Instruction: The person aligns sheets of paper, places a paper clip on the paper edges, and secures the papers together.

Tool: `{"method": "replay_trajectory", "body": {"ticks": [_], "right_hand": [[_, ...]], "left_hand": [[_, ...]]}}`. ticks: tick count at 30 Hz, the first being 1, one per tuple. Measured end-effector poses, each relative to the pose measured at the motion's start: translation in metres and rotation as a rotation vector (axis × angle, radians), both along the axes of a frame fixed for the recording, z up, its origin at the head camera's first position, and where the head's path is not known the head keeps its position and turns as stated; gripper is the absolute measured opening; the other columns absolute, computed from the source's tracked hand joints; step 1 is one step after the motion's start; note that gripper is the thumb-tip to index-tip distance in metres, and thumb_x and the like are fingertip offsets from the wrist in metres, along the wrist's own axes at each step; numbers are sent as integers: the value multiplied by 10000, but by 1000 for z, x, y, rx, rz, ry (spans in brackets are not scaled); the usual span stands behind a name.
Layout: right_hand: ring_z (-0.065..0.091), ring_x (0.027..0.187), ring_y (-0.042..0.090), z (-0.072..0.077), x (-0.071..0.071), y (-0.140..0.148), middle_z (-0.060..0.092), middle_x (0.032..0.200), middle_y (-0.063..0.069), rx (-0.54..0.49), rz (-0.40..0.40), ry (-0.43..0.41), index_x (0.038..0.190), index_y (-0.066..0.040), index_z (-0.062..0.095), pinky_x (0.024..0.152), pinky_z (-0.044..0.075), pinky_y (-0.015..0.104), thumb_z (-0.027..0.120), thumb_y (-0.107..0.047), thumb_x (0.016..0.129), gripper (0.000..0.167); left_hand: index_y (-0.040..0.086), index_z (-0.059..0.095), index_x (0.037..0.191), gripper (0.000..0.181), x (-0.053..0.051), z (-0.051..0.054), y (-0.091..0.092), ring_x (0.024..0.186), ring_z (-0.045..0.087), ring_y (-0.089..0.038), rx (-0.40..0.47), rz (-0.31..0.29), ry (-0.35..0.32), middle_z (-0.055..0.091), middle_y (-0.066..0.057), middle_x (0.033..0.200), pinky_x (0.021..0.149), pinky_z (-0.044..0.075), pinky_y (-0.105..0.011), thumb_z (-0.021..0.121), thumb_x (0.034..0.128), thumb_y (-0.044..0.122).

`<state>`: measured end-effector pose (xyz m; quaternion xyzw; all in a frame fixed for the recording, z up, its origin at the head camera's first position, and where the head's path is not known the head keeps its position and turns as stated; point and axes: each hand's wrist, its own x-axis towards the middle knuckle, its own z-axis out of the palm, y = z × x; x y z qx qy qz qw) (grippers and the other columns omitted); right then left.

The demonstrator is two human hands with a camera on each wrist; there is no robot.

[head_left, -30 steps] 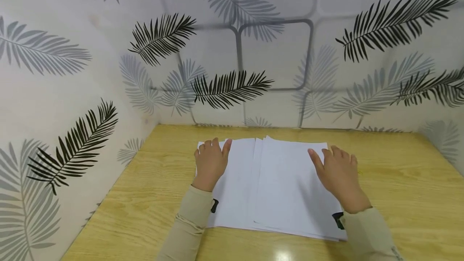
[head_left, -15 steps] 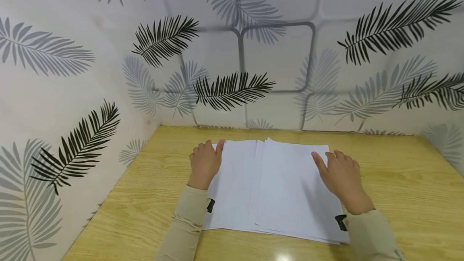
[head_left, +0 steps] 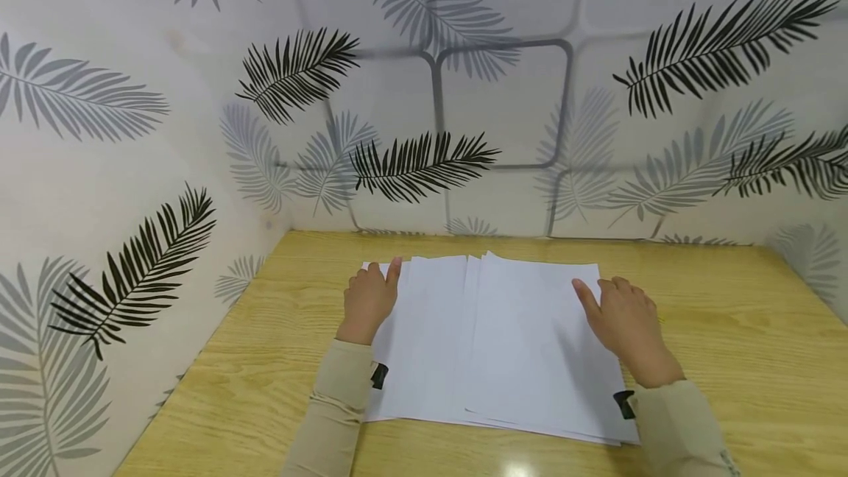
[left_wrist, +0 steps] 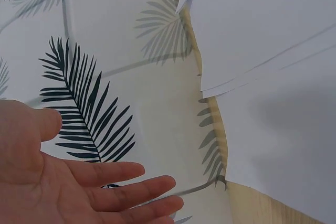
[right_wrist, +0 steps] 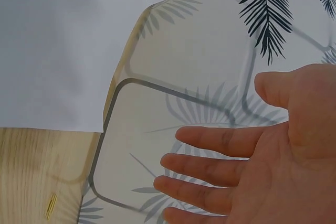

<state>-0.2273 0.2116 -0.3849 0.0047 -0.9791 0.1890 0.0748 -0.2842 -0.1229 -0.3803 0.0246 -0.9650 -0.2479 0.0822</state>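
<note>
White paper sheets (head_left: pixel 530 337) lie in overlapping, slightly fanned layers on the wooden table. Over their left edge is my left hand (head_left: pixel 367 303), and over their right edge my right hand (head_left: pixel 628 322). In the left wrist view the left hand (left_wrist: pixel 94 187) has its fingers extended and spread, with nothing in it, and sheets (left_wrist: pixel 273 66) to its right. The right wrist view has the right hand (right_wrist: pixel 252 161) with straight, parted fingers, also holding nothing, beside a sheet corner (right_wrist: pixel 68 66).
The wooden table (head_left: pixel 252 359) meets a wall (head_left: pixel 503 109) patterned with black and grey leaves. Another patterned wall stands at the left. A small yellow mark or object (right_wrist: pixel 51 206) shows on the wood in the right wrist view. Each sleeve cuff has something black at it.
My left hand has moved left and slightly down, uncovering more of the sheets' left edge. My right hand has shifted slightly right and down. The sheets look unmoved.
</note>
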Motion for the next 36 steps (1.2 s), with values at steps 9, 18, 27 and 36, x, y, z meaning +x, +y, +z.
{"method": "replay_trajectory", "body": {"ticks": [9, 18, 27, 36], "right_hand": [[421, 1109, 615, -4, -4, 5, 433, 1248, 439, 11, -5, -14, 1230, 228, 476, 877, 357, 687, 289, -450, 1048, 727], [448, 1084, 604, -4, -6, 12, 427, 1224, 459, -18, -5, -136, 1253, 261, 419, 862, 400, 656, 292, -449, 1047, 750], [438, 1159, 577, -10, -11, 22, 401, 1276, 460, -104, 40, -215, 1269, 290, 364, 945, 381, 618, 238, -452, 1052, 784], [370, 1214, 586, -9, -14, 28, 365, 1307, 456, -160, 31, -297, 1278, 290, 346, 986, 339, 626, 196, -471, 1049, 808]], "left_hand": [[-198, 454, 1273, 693, -2, -3, -5, 1109, 493, -535, 60, -25, -55, 517, -399, 1182, 908, 418, -593, 295, 1050, 439], [-218, 437, 1246, 681, -3, -7, -7, 1124, 463, -562, 96, -23, -126, 493, -419, 1177, 950, 394, -581, 298, 1053, 420], [-211, 446, 1255, 697, -13, -16, -14, 1156, 442, -559, 122, -7, -214, 495, -403, 1196, 971, 377, -582, 305, 1045, 438], [-179, 510, 1253, 688, -17, -23, -21, 1154, 476, -520, 135, -2, -266, 526, -361, 1230, 954, 402, -559, 294, 1046, 441]]}}
